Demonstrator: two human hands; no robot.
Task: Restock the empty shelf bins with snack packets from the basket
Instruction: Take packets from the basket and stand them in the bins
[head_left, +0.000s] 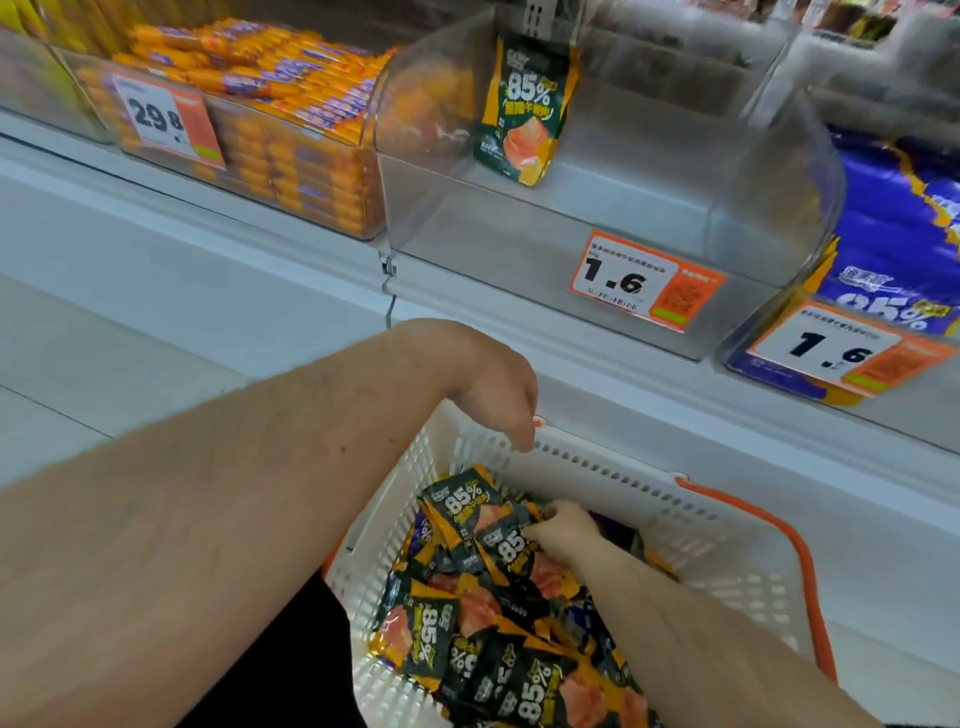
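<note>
Right hand (563, 530) fingers clamped on dark green-orange foil snack packets (483, 613) in white plastic basket (727, 540), lower centre. Left hand (498, 395) fingers loosely curled, empty, above rim. Best grab several, lift clear toward empty clear bin (597, 218) upper centre.

orange sausage packs (291, 104), purple packets (893, 228)

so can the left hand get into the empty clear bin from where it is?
Probably yes. The left hand hangs over the basket rim, holding nothing visible, and the empty clear bin sits just above with its top open. Only the sample packet hangs there, toward the back.
</note>
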